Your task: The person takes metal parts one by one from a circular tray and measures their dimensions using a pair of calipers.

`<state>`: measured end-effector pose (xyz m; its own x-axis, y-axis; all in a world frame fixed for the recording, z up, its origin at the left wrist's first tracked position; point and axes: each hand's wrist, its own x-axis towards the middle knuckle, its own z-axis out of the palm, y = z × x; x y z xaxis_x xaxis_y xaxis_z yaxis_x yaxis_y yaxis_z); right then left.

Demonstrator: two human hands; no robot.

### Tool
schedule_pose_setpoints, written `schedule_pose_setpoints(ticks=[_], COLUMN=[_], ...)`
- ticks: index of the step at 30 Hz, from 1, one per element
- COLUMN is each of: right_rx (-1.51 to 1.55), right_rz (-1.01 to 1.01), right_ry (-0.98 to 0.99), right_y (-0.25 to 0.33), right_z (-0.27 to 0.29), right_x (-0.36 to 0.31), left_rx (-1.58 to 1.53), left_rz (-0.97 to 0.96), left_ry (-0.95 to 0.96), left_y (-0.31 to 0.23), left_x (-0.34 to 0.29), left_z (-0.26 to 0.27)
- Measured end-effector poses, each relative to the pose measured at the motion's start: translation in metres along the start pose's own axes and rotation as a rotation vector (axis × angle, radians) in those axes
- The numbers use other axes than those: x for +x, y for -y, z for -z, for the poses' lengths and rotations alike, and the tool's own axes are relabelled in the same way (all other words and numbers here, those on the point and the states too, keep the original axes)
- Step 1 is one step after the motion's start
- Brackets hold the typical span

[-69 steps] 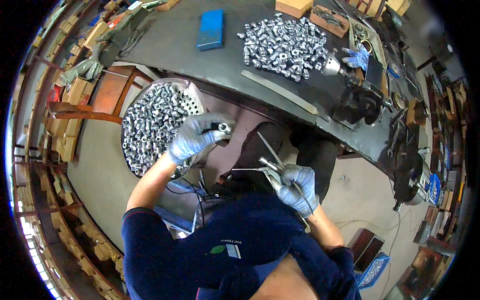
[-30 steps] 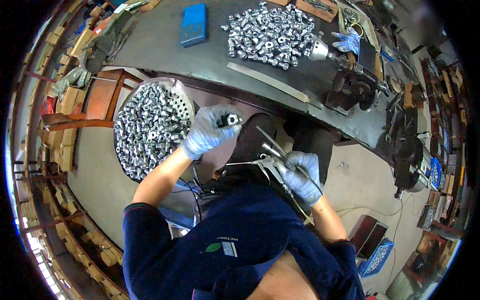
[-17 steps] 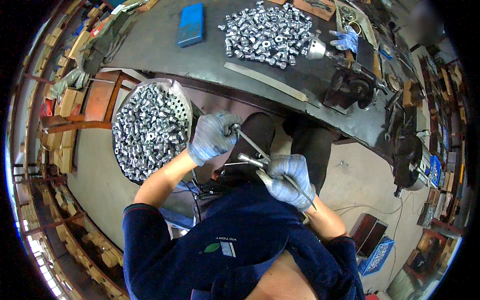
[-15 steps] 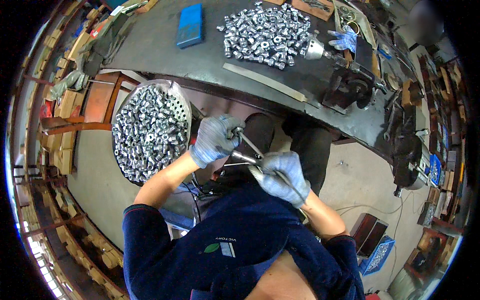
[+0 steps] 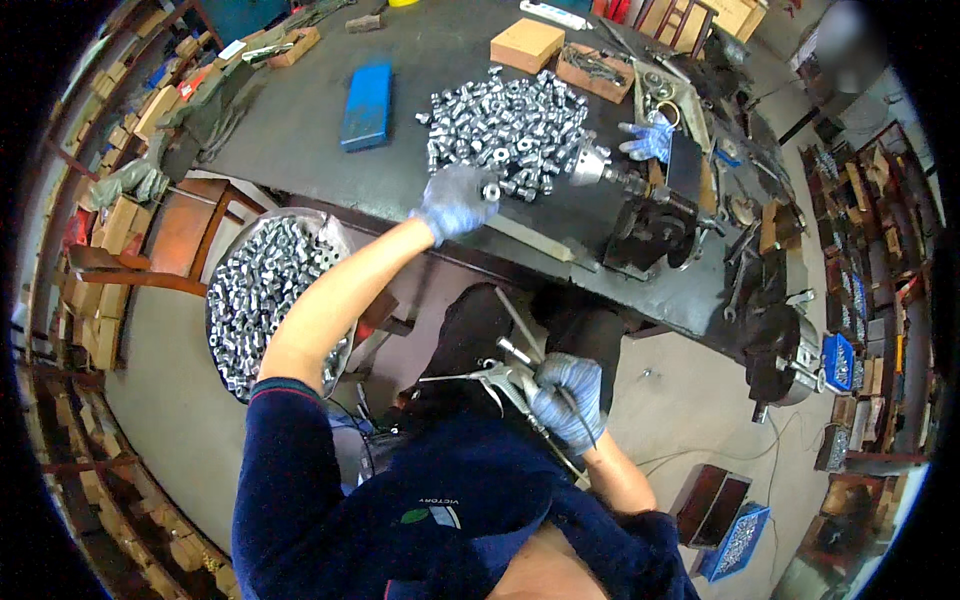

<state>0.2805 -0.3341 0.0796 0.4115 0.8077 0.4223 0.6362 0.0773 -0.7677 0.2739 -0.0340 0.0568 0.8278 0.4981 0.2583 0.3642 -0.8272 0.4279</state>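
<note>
My left hand (image 5: 457, 203), in a grey-blue glove, reaches over the bench edge at the near side of a pile of silver metal fittings (image 5: 500, 125). Its fingers are closed on one metal fitting (image 5: 491, 191), whose bored end faces up. Above my lap, my right hand (image 5: 570, 400), gloved too, is wrapped around a long thin metal rod (image 5: 517, 320) that points up and away. The same hand grips a silver air blow gun (image 5: 510, 385) with a thin nozzle pointing left. My right palm and the covered part of both tools are hidden.
A perforated metal basin (image 5: 335, 235) heaped with fittings stands at my left, beside a wooden chair (image 5: 185, 225). On the bench (image 5: 290, 140) lie a blue case (image 5: 367, 107), a flat metal bar (image 5: 530, 238) and a small chuck machine (image 5: 640, 230). A vise (image 5: 780, 350) sits at the right corner.
My left hand has moved from the rod's tip, up and away to the pile on the bench. My right hand keeps the rod and blow gun. The whole view has shifted.
</note>
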Motion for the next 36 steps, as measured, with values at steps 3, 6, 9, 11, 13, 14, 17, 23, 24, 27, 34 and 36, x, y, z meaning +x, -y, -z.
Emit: schedule_pose_setpoints(ticks=[3, 6, 9, 11, 13, 14, 17, 23, 24, 27, 34, 36], right_rx=[0.119, -0.041, -0.184, -0.092, 0.073, 0.076, 0.211, 0.099, 0.115, 0.126, 0.161, 0.230], right_rz=[-0.104, -0.077, -0.110, -0.173, -0.206, -0.181, -0.189, -0.133, -0.138, -0.162, -0.198, -0.244], right_ry=[0.064, 0.094, 0.073, 0.069, 0.077, 0.077, 0.115, 0.158, 0.132, 0.079, 0.107, 0.157], right_y=[0.005, 0.000, -0.009, -0.013, -0.017, -0.019, -0.019, -0.020, -0.019, -0.018, -0.019, -0.011], right_z=[-0.002, -0.005, -0.004, -0.010, -0.013, -0.016, -0.022, -0.024, -0.024, -0.024, -0.020, -0.018], right_x=[0.000, -0.008, -0.021, -0.025, -0.027, -0.027, -0.023, -0.021, -0.021, -0.027, -0.035, -0.026], left_rx=[-0.377, -0.423, -0.275, -0.071, 0.259, 0.335, 0.322, 0.651, 0.650, 0.695, 0.251, -0.118], left_rz=[0.241, 0.042, 0.092, -0.005, 0.058, 0.061, 0.245, 0.233, 0.228, 0.233, 0.336, 0.372], left_ry=[-0.098, -0.294, -0.015, -0.033, 0.145, 0.210, 0.400, 0.598, 0.618, 0.705, 0.287, 0.130], left_y=[0.004, 0.032, 0.004, 0.043, 0.081, 0.096, 0.146, 0.166, 0.168, 0.174, 0.152, 0.124], left_x=[0.059, 0.069, 0.022, -0.023, -0.073, -0.097, -0.166, -0.174, -0.171, -0.159, -0.164, -0.173], left_z=[0.013, 0.031, 0.092, 0.104, 0.114, 0.119, 0.121, 0.098, 0.093, 0.075, 0.101, 0.104])
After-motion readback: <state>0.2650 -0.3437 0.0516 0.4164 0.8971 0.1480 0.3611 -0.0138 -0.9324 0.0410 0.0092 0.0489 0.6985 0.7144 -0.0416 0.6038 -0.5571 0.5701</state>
